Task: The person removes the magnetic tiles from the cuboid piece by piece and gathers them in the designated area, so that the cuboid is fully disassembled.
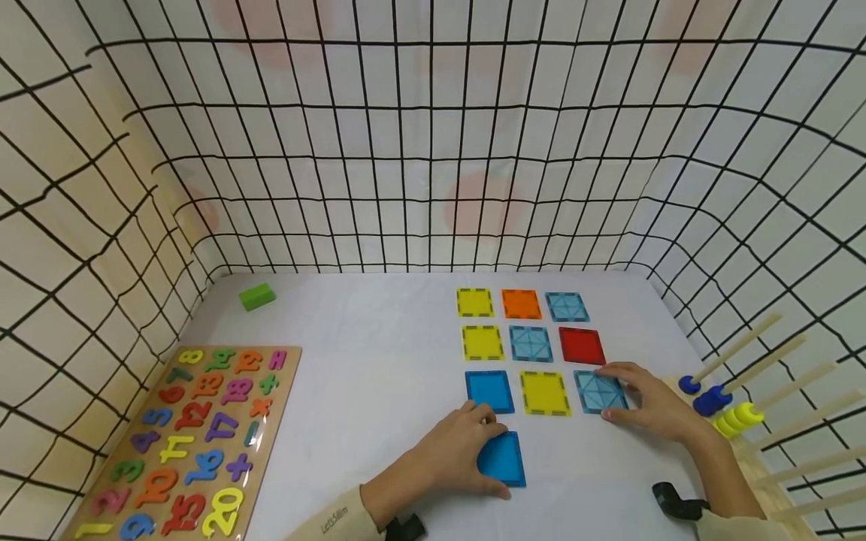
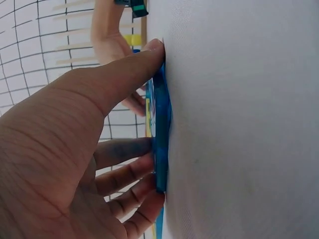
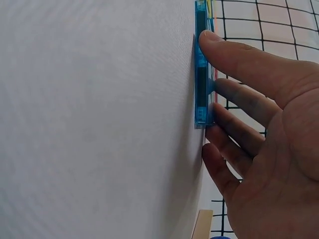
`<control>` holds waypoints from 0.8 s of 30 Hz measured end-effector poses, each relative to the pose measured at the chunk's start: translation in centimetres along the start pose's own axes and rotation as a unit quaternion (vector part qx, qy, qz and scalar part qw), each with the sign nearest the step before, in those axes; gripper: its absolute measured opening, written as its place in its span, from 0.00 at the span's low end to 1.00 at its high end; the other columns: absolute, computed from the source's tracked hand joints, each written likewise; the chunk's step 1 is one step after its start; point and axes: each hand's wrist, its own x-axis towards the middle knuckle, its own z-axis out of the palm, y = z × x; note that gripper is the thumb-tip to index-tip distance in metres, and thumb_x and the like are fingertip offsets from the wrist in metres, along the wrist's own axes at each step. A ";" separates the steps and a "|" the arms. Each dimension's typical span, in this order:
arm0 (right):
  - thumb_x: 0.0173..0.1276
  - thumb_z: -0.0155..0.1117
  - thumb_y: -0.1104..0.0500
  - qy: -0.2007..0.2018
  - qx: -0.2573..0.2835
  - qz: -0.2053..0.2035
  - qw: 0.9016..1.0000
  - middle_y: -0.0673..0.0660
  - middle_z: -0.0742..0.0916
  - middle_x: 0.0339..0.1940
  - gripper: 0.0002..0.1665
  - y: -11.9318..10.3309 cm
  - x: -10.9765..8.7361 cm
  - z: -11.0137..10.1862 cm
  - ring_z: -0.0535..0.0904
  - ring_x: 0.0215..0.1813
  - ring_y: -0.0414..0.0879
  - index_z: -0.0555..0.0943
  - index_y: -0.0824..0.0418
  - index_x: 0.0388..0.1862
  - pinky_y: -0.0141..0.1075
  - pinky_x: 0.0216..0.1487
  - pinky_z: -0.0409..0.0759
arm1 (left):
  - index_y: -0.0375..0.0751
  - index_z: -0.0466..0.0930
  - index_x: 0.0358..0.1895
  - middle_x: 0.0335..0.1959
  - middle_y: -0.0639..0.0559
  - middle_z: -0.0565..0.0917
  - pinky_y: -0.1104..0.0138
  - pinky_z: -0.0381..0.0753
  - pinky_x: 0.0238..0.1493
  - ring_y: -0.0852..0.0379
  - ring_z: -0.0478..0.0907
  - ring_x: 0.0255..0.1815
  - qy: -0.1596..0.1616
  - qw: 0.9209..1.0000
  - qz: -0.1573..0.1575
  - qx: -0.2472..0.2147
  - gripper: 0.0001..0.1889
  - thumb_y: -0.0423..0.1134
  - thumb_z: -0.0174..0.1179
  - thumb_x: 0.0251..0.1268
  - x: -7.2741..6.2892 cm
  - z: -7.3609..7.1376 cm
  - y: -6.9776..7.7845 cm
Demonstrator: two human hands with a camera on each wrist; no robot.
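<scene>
My left hand (image 1: pixel 460 452) holds a dark blue square magnetic tile (image 1: pixel 506 460) on the white table, thumb at its near edge and fingertips toward the far edge. In the left wrist view this tile (image 2: pixel 161 129) appears edge-on between thumb and fingers. On the right, my right hand (image 1: pixel 652 406) grips a light blue patterned magnetic tile (image 1: pixel 598 391) by its edges; that tile (image 3: pixel 201 79) lies flat against the cloth in the right wrist view. This patterned tile ends the front row, beside a yellow tile (image 1: pixel 545 394) and another dark blue tile (image 1: pixel 490 391).
Behind are two more rows of tiles, including an orange tile (image 1: pixel 521 304) and a red tile (image 1: pixel 582 346). A wooden number board (image 1: pixel 280 406) lies left, with a green block (image 1: pixel 257 297) beyond. A pegged wooden stand with yellow rings (image 1: pixel 739 419) is right. Black wire grid (image 1: pixel 433 158) surrounds the table.
</scene>
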 end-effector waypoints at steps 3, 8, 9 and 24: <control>0.61 0.77 0.42 0.001 -0.003 0.000 1.000 0.68 0.69 0.76 0.44 -0.1 0.0 0.0 0.70 0.70 0.73 0.73 0.51 0.74 0.71 0.66 0.71 | 0.56 0.78 0.69 0.60 0.59 0.77 0.71 0.83 0.56 0.61 0.69 0.56 -0.004 1.000 -0.003 -0.003 0.45 0.76 0.68 0.48 0.1 0.1 -0.1; 0.62 0.76 0.42 0.004 -0.002 -0.003 1.000 0.68 0.69 0.76 0.44 -0.2 0.1 -0.1 0.69 0.70 0.73 0.72 0.52 0.75 0.71 0.66 0.71 | 0.55 0.76 0.71 0.61 0.59 0.76 0.71 0.81 0.58 0.61 0.69 0.58 0.000 1.000 0.001 0.006 0.47 0.77 0.67 0.49 0.1 0.1 -0.2; 0.62 0.76 0.42 0.004 -0.002 -0.004 1.000 0.68 0.69 0.77 0.45 -0.2 0.1 -0.1 0.69 0.71 0.73 0.71 0.52 0.75 0.71 0.67 0.71 | 0.54 0.76 0.71 0.61 0.59 0.76 0.71 0.81 0.58 0.61 0.69 0.58 0.002 1.000 0.003 0.008 0.47 0.77 0.67 0.49 0.1 0.1 -0.2; 0.75 0.61 0.38 0.057 -0.027 -0.025 0.998 0.72 0.69 0.76 0.43 -4.7 2.0 -2.1 0.71 0.68 0.74 0.65 0.58 0.79 0.70 0.58 0.79 | 0.50 0.76 0.72 0.67 0.51 0.78 0.56 0.80 0.67 0.52 0.74 0.65 0.115 0.990 -0.071 -0.026 0.41 0.68 0.70 0.57 -2.4 -6.8 -4.9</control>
